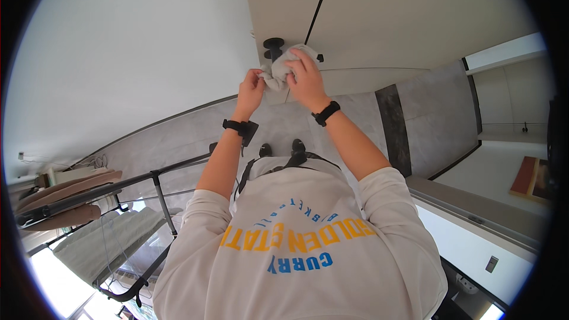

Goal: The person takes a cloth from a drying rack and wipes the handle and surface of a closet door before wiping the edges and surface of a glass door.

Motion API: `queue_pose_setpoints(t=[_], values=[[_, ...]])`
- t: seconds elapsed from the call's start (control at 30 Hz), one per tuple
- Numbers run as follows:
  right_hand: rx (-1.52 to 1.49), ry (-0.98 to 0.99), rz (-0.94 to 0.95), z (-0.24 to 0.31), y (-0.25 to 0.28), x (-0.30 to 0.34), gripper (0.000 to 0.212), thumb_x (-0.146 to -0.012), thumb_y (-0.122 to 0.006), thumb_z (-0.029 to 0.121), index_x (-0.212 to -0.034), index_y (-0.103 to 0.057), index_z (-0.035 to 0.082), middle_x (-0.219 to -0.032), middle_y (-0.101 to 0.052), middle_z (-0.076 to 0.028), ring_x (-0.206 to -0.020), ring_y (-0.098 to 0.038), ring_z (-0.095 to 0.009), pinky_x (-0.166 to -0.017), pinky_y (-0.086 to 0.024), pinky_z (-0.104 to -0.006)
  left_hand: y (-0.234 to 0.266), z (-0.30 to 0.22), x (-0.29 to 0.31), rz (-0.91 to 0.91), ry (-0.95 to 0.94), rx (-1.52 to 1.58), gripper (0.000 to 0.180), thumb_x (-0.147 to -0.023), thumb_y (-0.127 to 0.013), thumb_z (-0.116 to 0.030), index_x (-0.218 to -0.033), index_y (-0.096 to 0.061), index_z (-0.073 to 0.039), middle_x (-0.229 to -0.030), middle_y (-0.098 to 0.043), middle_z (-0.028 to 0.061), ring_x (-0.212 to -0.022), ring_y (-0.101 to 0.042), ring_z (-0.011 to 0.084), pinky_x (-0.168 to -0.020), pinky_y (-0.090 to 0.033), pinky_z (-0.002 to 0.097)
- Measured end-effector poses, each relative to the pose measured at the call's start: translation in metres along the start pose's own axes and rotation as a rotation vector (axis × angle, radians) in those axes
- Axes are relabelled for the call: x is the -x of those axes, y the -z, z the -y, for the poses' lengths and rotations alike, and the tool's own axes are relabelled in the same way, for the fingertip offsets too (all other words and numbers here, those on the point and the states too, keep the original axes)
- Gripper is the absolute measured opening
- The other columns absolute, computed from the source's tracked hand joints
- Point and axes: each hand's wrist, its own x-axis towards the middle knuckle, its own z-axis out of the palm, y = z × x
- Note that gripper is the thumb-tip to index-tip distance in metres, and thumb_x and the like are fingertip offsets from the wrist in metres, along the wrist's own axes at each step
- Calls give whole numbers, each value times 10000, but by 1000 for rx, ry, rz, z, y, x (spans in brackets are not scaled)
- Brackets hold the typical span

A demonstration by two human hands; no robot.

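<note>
A pale grey-white cloth point(277, 79) is bunched up between my two hands, ahead of me at the upper middle. My left hand point(251, 88) is closed, pinching the cloth's left edge between thumb and fingers. Lying over the cloth's right side, my right hand point(308, 80) has its fingers curled around it. Just beyond the cloth, a dark fixture with a round disc-shaped end point(273, 43) stands out from the beige panel; the cloth hides part of it. Each wrist wears a black strap.
A beige panel point(379, 18) with a thin black vertical strip point(320, 3) rises before me, beside a white wall point(136, 29). Below lies grey tiled floor point(435, 112) with a dark band. A black rail frame point(155, 182) stands at left, near hung clothes point(71, 192).
</note>
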Motion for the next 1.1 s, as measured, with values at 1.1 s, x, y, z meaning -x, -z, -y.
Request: queue_pose_setpoints(t=[1.1], values=[[50, -50, -4, 22, -7, -13, 291, -705, -679, 75, -980, -583, 65, -1255, -580, -118, -1113, -584, -335, -910, -504, -416, -1, -19, -27, -28, -289, -39, 178, -890, -568, 0, -1066, -587, 3, -923, -666, 170, -731, -646, 292, -635, -516, 371]])
